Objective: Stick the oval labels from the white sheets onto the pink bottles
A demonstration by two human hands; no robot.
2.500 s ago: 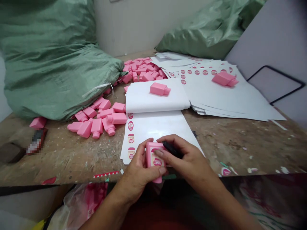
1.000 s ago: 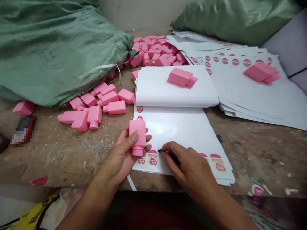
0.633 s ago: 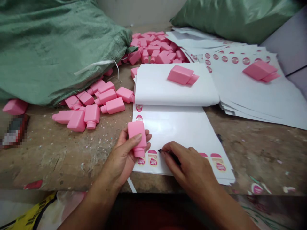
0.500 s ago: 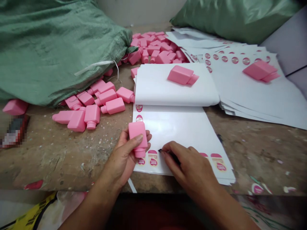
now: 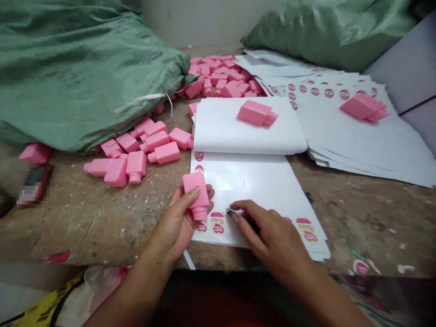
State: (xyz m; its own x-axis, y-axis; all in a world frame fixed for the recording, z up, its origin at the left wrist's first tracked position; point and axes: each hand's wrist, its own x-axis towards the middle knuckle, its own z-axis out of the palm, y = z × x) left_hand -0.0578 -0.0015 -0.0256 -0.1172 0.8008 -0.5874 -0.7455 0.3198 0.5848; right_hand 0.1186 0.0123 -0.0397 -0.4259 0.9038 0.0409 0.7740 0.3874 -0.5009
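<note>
My left hand [image 5: 175, 227] is closed round a pink plastic bottle [image 5: 195, 188], thumb across its front and fingers behind. The bottle tilts with its neck toward me, and its visible face bears no label. Just to the right, my right hand [image 5: 274, 234] pinches a black pen-like tool [image 5: 254, 225], mostly hidden by the fingers. The tool's dark tip is at the label sheet [image 5: 255, 181], beside a "BABY" label [image 5: 218, 223]. Another pink-and-cream label [image 5: 307, 230] shows on the sheet right of that hand.
The sheet's far part is folded back, with a pink bottle [image 5: 257, 113] on it. Another bottle [image 5: 364, 108] lies on the stacked sheets [image 5: 361, 145] at right. Loose bottles [image 5: 136, 165] lie left and in a heap behind. Green sacks [image 5: 85, 81] stand at the back.
Earlier both hands were at a bottle with its labelled face showing. Now only my left hand holds a bottle, plain face up, and my right hand has moved onto the sheet with the tool.
</note>
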